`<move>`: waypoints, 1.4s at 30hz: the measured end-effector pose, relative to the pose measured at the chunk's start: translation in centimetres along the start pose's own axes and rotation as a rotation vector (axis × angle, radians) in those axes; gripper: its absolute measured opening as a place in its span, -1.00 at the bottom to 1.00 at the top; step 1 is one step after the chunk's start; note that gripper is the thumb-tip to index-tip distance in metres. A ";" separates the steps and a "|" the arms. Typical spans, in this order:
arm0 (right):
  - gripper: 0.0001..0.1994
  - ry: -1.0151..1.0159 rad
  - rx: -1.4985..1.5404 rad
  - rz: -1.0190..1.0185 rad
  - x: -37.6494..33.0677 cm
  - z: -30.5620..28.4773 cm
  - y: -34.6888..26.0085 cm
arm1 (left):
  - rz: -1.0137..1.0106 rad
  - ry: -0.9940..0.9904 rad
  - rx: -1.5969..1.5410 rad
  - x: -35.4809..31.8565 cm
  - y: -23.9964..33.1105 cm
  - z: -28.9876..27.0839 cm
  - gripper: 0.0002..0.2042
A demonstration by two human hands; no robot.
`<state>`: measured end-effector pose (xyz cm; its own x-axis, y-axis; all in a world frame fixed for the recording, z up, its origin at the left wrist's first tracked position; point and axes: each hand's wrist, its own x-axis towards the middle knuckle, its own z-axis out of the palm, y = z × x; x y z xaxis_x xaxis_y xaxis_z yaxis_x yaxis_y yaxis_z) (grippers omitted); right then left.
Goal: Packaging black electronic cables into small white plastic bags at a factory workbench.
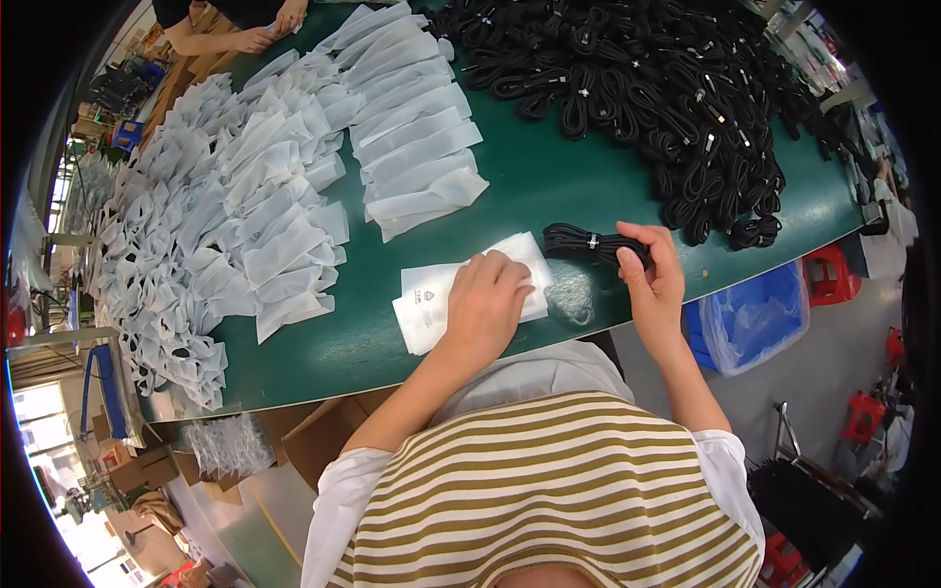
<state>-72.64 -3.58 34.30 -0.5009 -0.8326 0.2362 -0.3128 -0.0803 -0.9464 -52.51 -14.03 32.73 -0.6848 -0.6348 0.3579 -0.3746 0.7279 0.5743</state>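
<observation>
My right hand (655,279) grips one end of a coiled black cable (578,238), bundled around its middle with a tie, thumb and fingers closed on it. The other end of the coil points left, toward a stack of flat white plastic bags (421,312) near the table's front edge. Over that stack lies my left hand (487,304), its fingers curled together on the top bag at the stack's right side. The fingertips are partly hidden. A clear, shiny patch of plastic (570,294) lies just right of the stack, below the cable.
Many filled white bags (284,196) cover the table's left, with a neat row (417,137) beyond my hands. Loose coiled black cables (676,98) heap at the far right. A co-worker's hands (270,34) are at the far left. A blue bin with a clear liner (750,314) stands right, below the green table (524,162).
</observation>
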 end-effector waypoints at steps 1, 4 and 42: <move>-0.79 -0.004 0.034 0.044 -0.3 0.0 0.0 | 0.012 0.011 0.022 0.0 -0.1 0.2 -0.90; -0.80 -0.006 0.083 0.042 -1.3 0.2 0.3 | -0.014 0.024 -0.022 -0.3 -0.6 0.6 -0.91; -0.81 -0.180 0.077 0.227 -3.4 2.2 0.4 | 0.058 0.068 -0.246 0.1 0.9 -1.7 -0.90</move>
<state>-69.29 -1.99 32.68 -0.3975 -0.9174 -0.0197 -0.1436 0.0834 -0.9861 -51.85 -13.93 34.55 -0.6539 -0.6159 0.4394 -0.1672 0.6840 0.7100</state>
